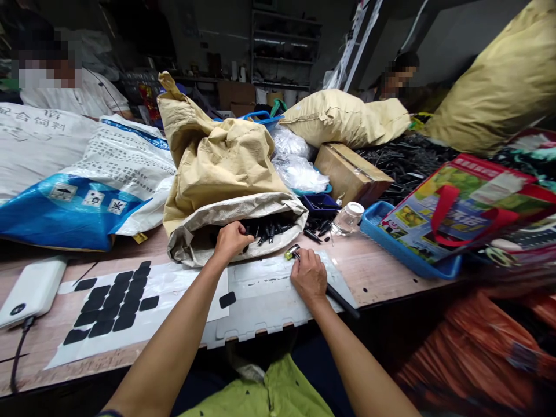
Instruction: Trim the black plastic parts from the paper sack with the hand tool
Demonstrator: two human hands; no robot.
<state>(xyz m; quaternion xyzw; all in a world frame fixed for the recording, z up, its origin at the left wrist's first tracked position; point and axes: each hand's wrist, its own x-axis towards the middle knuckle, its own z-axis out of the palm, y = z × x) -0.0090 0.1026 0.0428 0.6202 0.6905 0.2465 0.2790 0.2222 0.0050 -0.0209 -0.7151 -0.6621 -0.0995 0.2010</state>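
At the mouth of a tan woven sack (226, 168), my left hand (231, 240) has its fingers closed together beside small black plastic parts (269, 230). Whether a part is pinched in those fingers is hidden. My right hand (309, 275) is wrapped round the black handle (343, 300) of a small hammer, whose yellowish head (292, 252) points toward the sack. The hand rests over a pale plastic sheet (260, 295) on the table. One rounded black patch (227, 299) lies between my forearms.
A white sheet (174, 289) bears several black patches left of my arm. A white power bank (32, 289) lies far left. To the right are a clear cup (348, 218), a blue tray (408, 252) and a printed bag (460, 202). Two people sit across the table.
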